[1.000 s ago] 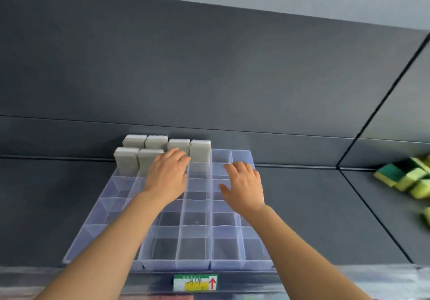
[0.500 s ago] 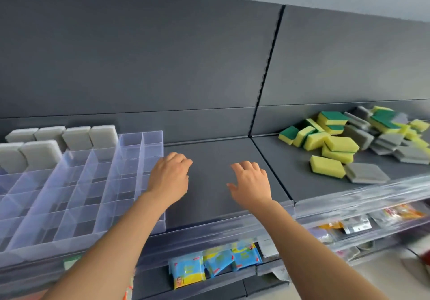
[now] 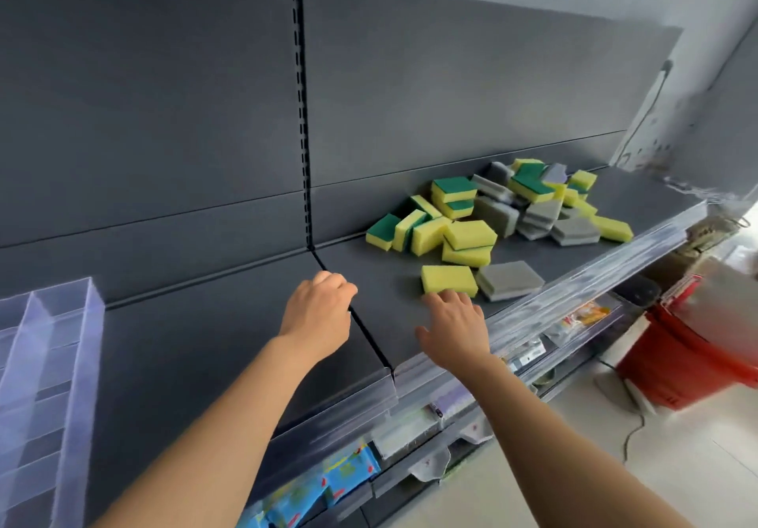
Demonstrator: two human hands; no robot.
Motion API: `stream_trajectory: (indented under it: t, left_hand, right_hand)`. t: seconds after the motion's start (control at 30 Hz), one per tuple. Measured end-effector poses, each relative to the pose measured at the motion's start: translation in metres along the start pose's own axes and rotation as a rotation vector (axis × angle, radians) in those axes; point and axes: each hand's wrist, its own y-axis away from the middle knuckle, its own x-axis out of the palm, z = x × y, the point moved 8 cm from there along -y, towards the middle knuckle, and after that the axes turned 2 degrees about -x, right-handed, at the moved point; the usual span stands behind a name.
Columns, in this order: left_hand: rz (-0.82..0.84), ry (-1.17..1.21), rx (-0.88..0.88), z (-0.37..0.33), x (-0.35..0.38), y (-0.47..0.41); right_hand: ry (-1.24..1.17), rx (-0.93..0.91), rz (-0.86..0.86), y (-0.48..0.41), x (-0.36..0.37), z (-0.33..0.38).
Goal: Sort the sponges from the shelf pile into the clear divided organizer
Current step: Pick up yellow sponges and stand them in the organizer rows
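Fingertips of the right hand (image 3: 453,330) sit at the near edge of a lone yellow sponge (image 3: 448,279). It lies flat on the shelf (image 3: 205,343) straight ahead of that hand, long axis left to right, with a grey sponge (image 3: 508,279) just beside it. The right hand is spread and empty. The left hand (image 3: 318,314), loosely curled and empty, hangs farther off. The pile (image 3: 492,207) lies beyond, and the organizer (image 3: 45,363) is well apart at far left.

Loose sponge pile (image 3: 504,216) on shelf, clear divided organizer (image 3: 45,367) far left
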Motion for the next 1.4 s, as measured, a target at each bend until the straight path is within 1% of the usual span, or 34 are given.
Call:
stream_trajectory:
  t: [0.2, 0.37, 0.43, 0.53, 0.67, 0.73, 0.77, 0.87, 0.93, 0.97, 1.1, 1.2, 1.3, 1.4]
  left_hand:
    - [0.069, 0.087, 0.064, -0.047, 0.048, -0.076]
    - [0.284, 0.118, 0.123, -0.084, 0.1, -0.127]
    - [0.332, 0.121, 0.085, -0.088, 0.116, -0.142]
    - [0.36, 0.173, 0.015, -0.088, 0.128, -0.159]
    - [0.422, 0.318, -0.1, -0.081, 0.132, -0.175]
    - [0.42, 0.368, -0.161, -0.076, 0.129, -0.18]
    - [0.412, 0.383, -0.183, -0.074, 0.127, -0.182]
    - [0.405, 0.499, -0.267, -0.069, 0.123, -0.184]
    - [0.407, 0.634, -0.335, -0.064, 0.123, -0.182]
    - [0.401, 0.713, -0.371, -0.062, 0.123, -0.179]
    - [0.349, 1.036, -0.522, -0.059, 0.119, -0.166]
    - [0.319, 1.202, -0.623, -0.061, 0.118, -0.154]
    - [0.229, 1.253, -0.708, -0.06, 0.113, -0.143]
    - [0.104, 1.192, -0.758, -0.05, 0.102, -0.131]
  right_hand:
    - [0.011, 0.057, -0.009, -0.045, 0.004, -0.066]
    - [-0.004, 0.094, -0.021, -0.085, 0.007, -0.108]
    - [-0.035, 0.084, -0.032, -0.1, 0.009, -0.12]
    - [-0.07, 0.075, -0.048, -0.118, 0.011, -0.132]
    - [-0.093, 0.041, -0.176, -0.14, 0.002, -0.138]
    - [-0.084, 0.005, -0.218, -0.154, -0.002, -0.138]
    - [-0.081, -0.019, -0.203, -0.161, -0.002, -0.138]
    - [-0.082, -0.104, -0.049, -0.182, 0.009, -0.136]
    - [-0.052, -0.157, 0.071, -0.193, 0.018, -0.134]
    - [-0.035, -0.176, 0.094, -0.196, 0.021, -0.133]
    - [0.022, -0.153, 0.073, -0.206, 0.017, -0.14]
    - [-0.057, -0.132, 0.054, -0.208, 0.012, -0.141]
    - [-0.26, -0.144, 0.015, -0.206, 0.004, -0.131]
    - [-0.403, -0.176, -0.04, -0.201, -0.007, -0.114]
